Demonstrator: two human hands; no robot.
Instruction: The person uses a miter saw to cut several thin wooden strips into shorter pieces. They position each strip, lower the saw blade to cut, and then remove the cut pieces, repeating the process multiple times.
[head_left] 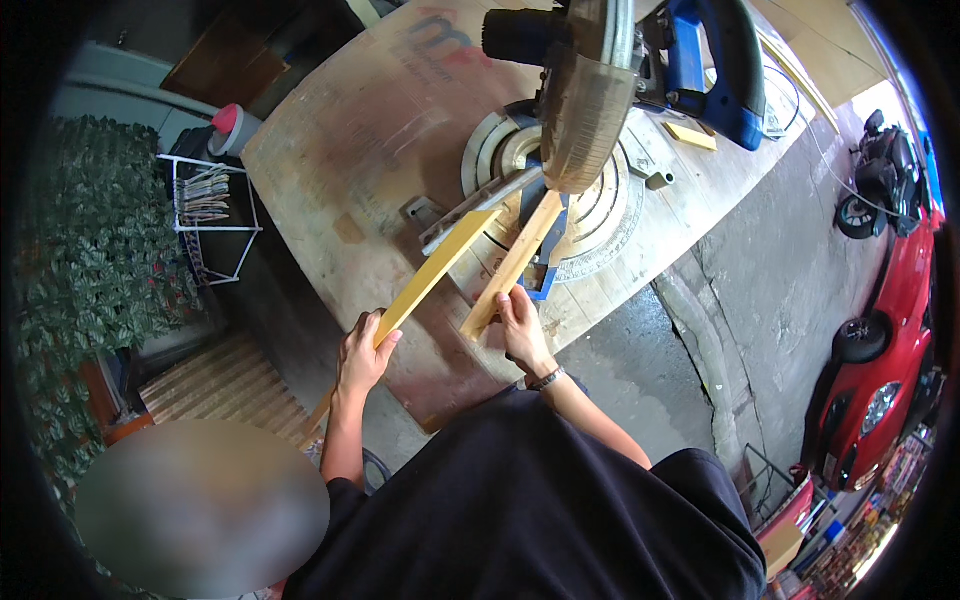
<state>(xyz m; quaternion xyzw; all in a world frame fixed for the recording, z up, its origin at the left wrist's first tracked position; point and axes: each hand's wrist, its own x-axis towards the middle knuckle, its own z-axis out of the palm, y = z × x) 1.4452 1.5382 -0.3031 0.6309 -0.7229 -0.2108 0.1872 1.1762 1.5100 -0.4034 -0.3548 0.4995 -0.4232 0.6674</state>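
My left hand [364, 352] is closed around a long, yellow-faced wooden strip [442, 264]. The strip's far end lies by the metal fence of the miter saw [587, 135], and its near end runs back past my left forearm. In my right hand [523, 330], pinched between thumb and fingers, is a shorter wooden strip [522, 256]. It slants up over the saw's blue base part, its far tip just below the clear blade guard. The two strips are apart, roughly side by side. The saw's blade is mostly hidden by the guard.
The saw stands on a worn wooden table [345, 145]. A yellow wood offcut [690, 136] lies at its far right. On the left are a white drying rack [215, 225] and leafy panels. A red car [890, 340] and a motorcycle [880, 180] stand right. A blurred patch covers the lower left.
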